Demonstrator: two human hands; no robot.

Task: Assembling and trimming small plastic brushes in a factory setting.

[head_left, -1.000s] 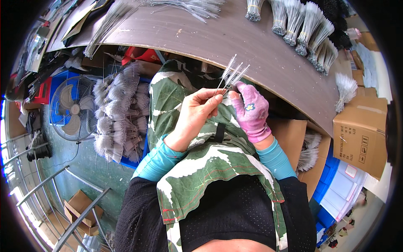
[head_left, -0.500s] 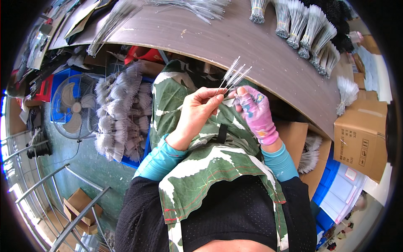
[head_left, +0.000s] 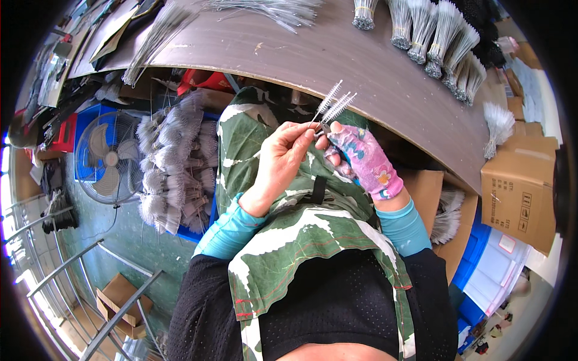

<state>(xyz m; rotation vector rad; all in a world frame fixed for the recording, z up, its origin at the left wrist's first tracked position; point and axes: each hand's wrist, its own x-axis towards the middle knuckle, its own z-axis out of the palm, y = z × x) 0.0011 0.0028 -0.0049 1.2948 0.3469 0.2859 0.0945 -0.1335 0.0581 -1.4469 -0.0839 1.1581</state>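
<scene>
My bare left hand (head_left: 288,150) is closed in a pinch on a few thin wire brushes (head_left: 337,108). Their pale bristled ends point up and to the right, over the apron on my lap. My right hand (head_left: 364,159), in a pink flowered glove with bare fingertips, is curled closed right beside the left fingertips. A small dark metallic piece (head_left: 325,127) shows between the two hands at the base of the bristles. What the right fingers grip is mostly hidden by the glove.
Ahead curves a brown table (head_left: 373,72) bearing bundles of wire brushes (head_left: 442,36) and loose brushes (head_left: 265,9). Heaped brushes (head_left: 177,162) fill a blue crate at left, near a fan (head_left: 108,157). Cartons (head_left: 519,192) and a metal railing (head_left: 114,322) flank me.
My right hand has turned and shifted slightly, its fingers now curled closer to the left fingertips. The brushes sit closer together and a little lower. The view has shifted slightly.
</scene>
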